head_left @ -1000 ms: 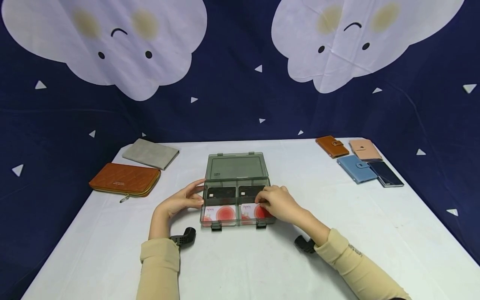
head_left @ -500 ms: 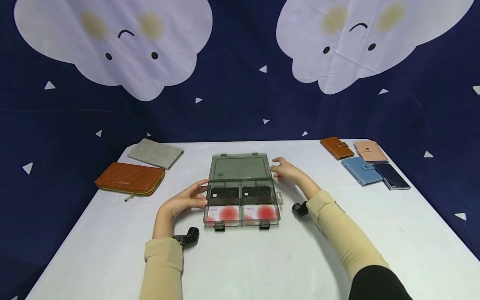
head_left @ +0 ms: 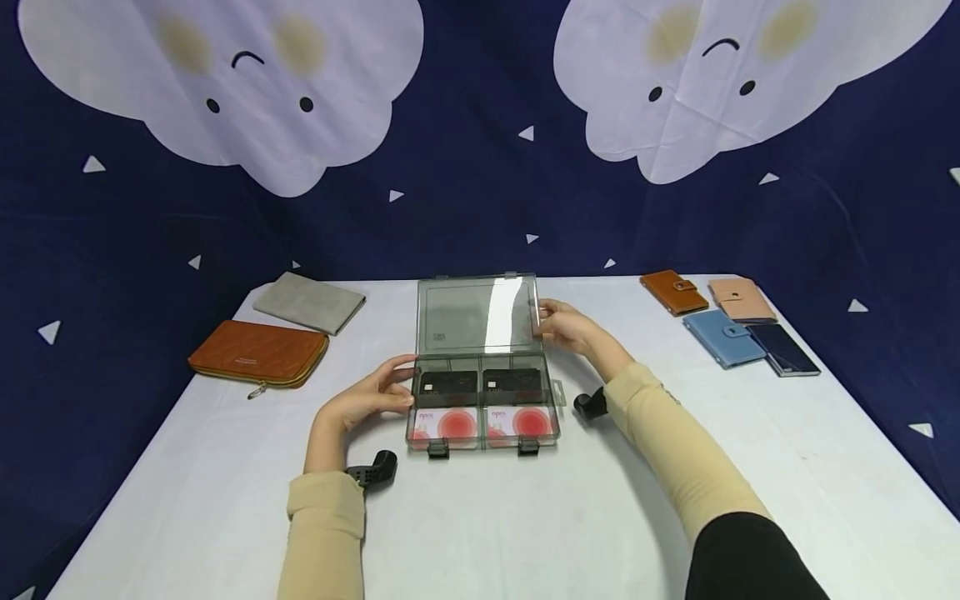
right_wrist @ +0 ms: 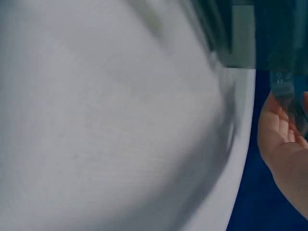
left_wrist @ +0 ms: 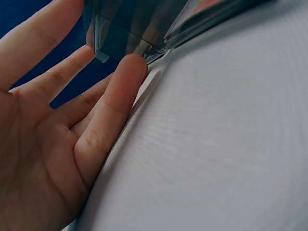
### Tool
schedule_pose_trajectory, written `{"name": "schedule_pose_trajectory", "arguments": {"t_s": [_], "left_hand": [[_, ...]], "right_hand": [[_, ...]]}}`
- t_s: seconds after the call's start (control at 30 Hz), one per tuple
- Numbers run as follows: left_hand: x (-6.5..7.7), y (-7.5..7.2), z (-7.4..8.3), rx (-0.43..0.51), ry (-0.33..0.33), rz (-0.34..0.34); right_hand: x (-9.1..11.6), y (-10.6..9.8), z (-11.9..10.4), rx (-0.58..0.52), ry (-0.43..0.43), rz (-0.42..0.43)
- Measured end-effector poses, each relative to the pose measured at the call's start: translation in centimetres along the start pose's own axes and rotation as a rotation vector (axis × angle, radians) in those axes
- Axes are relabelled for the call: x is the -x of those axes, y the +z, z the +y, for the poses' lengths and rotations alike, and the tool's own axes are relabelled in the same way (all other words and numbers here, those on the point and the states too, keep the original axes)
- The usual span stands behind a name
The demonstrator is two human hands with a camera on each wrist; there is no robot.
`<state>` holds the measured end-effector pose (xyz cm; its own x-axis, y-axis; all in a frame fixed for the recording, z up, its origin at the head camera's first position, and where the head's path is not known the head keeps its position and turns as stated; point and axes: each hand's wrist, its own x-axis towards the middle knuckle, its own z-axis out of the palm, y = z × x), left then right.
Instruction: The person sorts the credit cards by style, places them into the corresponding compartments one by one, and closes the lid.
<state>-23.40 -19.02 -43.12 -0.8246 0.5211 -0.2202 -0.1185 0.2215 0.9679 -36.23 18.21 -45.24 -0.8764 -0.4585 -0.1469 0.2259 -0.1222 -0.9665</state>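
A smoky clear plastic box [head_left: 483, 433] stands open in the middle of the white table [head_left: 525, 517]. Two black cards [head_left: 448, 385] lie in its rear compartments and two white cards with red circles [head_left: 522, 421] in the front ones. My left hand [head_left: 367, 398] rests with straight fingers against the box's left wall; the left wrist view shows its fingertips [left_wrist: 132, 67] at the box corner [left_wrist: 130, 33]. My right hand [head_left: 570, 327] pinches the right edge of the lid [head_left: 476, 317], which stands tilted up behind the box. The right wrist view is blurred and shows the right hand's fingers [right_wrist: 284, 144] at the lid [right_wrist: 269, 33].
An orange zip wallet [head_left: 258, 354] and a grey wallet [head_left: 309, 302] lie at the back left. At the back right lie brown [head_left: 673, 292], pink [head_left: 741, 299], blue [head_left: 718, 337] and dark navy [head_left: 782, 349] card holders. A dark blue cloud backdrop hangs behind.
My right hand left the front right cards and moved to the lid's right edge. The lid has risen from flat on the table to tilted up. My left hand stayed.
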Motion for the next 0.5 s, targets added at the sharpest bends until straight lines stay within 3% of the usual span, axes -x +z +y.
{"name": "schedule_pose_trajectory", "arguments": {"t_s": [0.1, 0.23, 0.33, 0.5], "left_hand": [[0.0, 0.0, 0.1, 0.009, -0.004, 0.002], [0.0, 0.1, 0.2, 0.03, -0.005, -0.005], [0.0, 0.1, 0.2, 0.041, -0.003, -0.016], [0.6, -0.5, 0.3, 0.054, 0.035, -0.052]], "right_hand": [[3.7, 4.7, -4.0, 0.067, -0.088, 0.071], [6.6, 7.0, -6.5, 0.191, -0.243, 0.077], [8.8, 7.9, -7.1, 0.361, -0.352, 0.054], [12.4, 9.2, -6.4, 0.767, -0.515, 0.012]]}}
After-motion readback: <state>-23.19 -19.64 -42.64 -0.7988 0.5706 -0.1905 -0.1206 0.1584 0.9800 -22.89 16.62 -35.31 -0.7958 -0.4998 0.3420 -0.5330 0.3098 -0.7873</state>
